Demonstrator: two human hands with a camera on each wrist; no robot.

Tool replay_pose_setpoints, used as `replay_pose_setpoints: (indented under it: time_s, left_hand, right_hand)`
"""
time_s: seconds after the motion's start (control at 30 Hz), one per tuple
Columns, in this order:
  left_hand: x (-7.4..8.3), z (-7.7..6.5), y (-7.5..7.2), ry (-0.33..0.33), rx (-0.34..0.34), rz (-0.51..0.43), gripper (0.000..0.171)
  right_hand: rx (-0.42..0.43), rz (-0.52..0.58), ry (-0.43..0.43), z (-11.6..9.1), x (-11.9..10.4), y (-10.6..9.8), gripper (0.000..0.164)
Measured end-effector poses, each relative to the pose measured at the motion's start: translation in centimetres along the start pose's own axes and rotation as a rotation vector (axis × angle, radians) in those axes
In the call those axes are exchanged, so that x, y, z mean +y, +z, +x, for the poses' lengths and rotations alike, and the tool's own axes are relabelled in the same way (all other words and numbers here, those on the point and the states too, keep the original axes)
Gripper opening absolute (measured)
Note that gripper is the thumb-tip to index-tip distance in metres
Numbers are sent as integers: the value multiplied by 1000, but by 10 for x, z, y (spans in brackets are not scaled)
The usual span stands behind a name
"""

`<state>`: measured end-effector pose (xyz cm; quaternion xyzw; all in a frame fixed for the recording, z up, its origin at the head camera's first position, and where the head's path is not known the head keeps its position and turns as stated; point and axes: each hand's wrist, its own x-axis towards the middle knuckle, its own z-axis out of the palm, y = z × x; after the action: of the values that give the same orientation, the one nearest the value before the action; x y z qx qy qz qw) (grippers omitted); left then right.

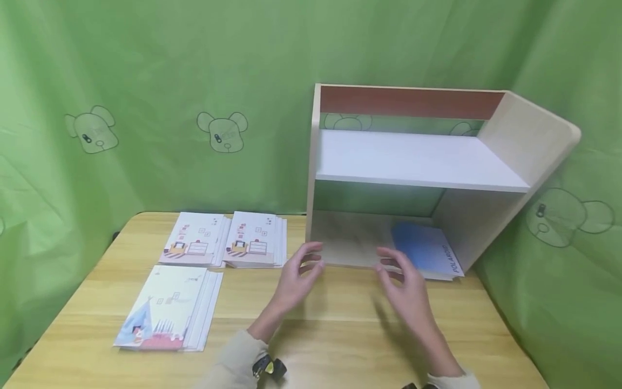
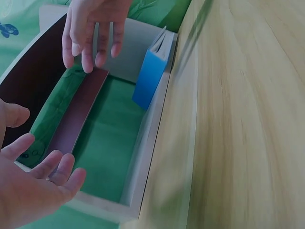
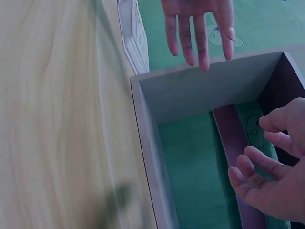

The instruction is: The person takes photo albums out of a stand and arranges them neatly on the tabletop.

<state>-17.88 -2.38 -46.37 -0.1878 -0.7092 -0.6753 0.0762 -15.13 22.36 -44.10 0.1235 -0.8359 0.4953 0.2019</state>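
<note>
Both hands hover in front of a small two-tier shelf (image 1: 423,159), palms facing each other with fingers loosely bent and nothing between them. My left hand (image 1: 297,278) is by the shelf's lower left corner; my right hand (image 1: 405,289) is near a blue-and-white book (image 1: 427,248) marked POLAROID. That book lies at the right end of the bottom board (image 1: 350,237). In the left wrist view its blue spine (image 2: 151,78) shows against the side panel. The left wrist view has the left hand (image 2: 35,186) at lower left, and the right wrist view has the right hand (image 3: 276,167) at right.
Two stacks of illustrated books, a left one (image 1: 191,240) and a right one (image 1: 252,240), lie at the back of the wooden table (image 1: 320,346). Another stack with a tent picture (image 1: 165,308) is nearer the front left. A green curtain (image 1: 160,178) hangs behind and beside the table.
</note>
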Motion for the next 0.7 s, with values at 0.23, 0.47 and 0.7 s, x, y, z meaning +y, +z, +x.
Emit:
replay_pose_setpoints:
  time_s: [0.23, 0.47, 0.7]
  left_hand:
    - [0, 6, 18, -3, -10, -21, 41]
    - [-5, 10, 37, -2, -34, -29, 39]
    - [-6, 16, 55, -16, -42, -46, 40]
  right_hand:
    - [48, -25, 6, -3, 12, -14, 39]
    - [98, -73, 23, -9, 25, -31, 42]
    - [126, -110, 54, -8, 33, -47, 39]
